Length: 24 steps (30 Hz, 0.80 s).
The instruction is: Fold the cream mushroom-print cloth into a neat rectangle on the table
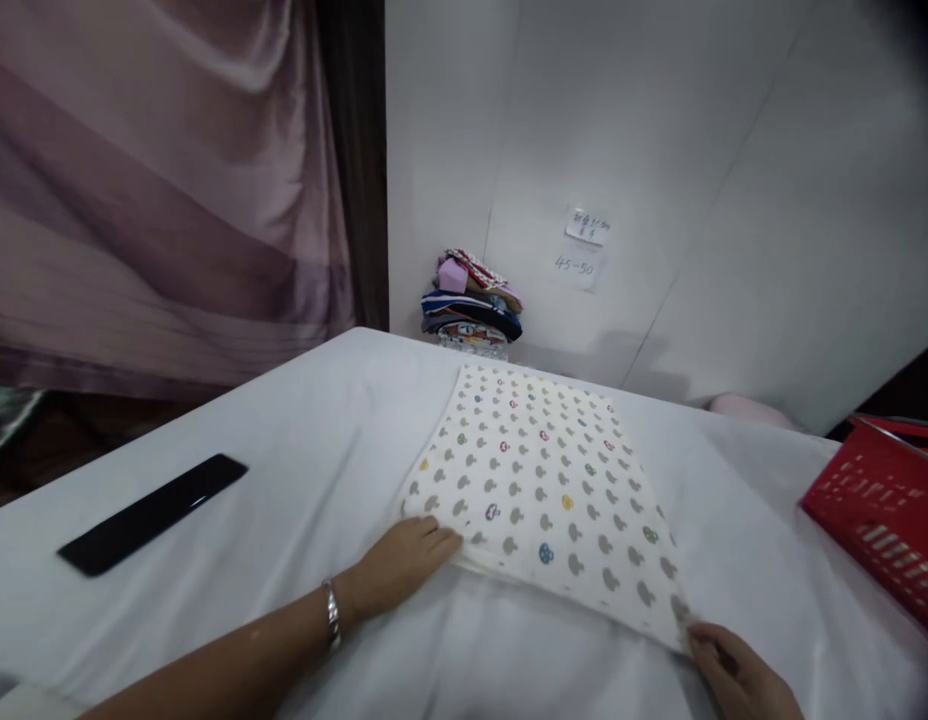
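Note:
A white cloth with small grey and coloured prints (543, 490) lies folded flat on the white-covered table (306, 470). My left hand (400, 565), with a silver bracelet at the wrist, rests on the cloth's near left corner, its fingers together and curled round the edge. At the near right corner my right hand (734, 672) pinches the cloth's edge between thumb and fingers.
A long black flat object (153, 513) lies on the table at the left. A red plastic basket (884, 515) stands at the right edge. A pile of folded coloured cloths (471, 300) sits at the back against the white wall. A mauve curtain (149, 190) hangs left.

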Motion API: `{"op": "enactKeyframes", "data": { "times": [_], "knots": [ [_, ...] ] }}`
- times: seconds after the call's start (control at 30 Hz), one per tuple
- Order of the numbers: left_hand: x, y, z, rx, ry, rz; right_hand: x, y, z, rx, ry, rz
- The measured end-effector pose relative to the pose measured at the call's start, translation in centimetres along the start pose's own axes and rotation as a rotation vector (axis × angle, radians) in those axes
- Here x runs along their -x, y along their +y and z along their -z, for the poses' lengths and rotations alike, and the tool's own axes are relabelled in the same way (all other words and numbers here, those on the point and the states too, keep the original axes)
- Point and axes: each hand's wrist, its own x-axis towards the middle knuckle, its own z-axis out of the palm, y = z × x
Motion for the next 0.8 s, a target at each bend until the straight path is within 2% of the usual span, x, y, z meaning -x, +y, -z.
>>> {"op": "enactKeyframes", "data": {
  "times": [0.13,0.23,0.3,0.37,0.43,0.6,0.7,0.8],
  "knots": [
    [0.2,0.3,-0.1,0.053,-0.014,0.039,0.5,0.5,-0.2,0.306,0.022,0.194],
    [0.2,0.4,0.1,0.105,-0.02,0.043,0.8,0.1,-0.1,0.505,0.136,0.384],
    [0.1,0.5,0.3,0.149,-0.012,0.057,1.0,-0.9,-0.3,0.56,0.236,0.572],
    [0.0,0.5,0.6,0.204,-0.003,0.076,1.2,-2.5,-1.1,0.512,0.246,0.768],
    [-0.2,0.5,1.0,0.259,-0.002,0.108,1.6,-4.7,-2.5,0.425,0.161,0.908],
    [-0.7,0.7,1.7,0.324,-0.038,0.18,2.3,-10.4,-6.7,0.324,-0.069,1.098],
    [-0.9,0.7,1.8,0.34,-0.067,0.207,1.9,-12.3,-8.5,0.312,-0.203,1.162],
    [-0.9,0.8,1.9,0.343,-0.075,0.222,1.2,-13.2,-9.4,0.313,-0.273,1.151]
  ]
}}
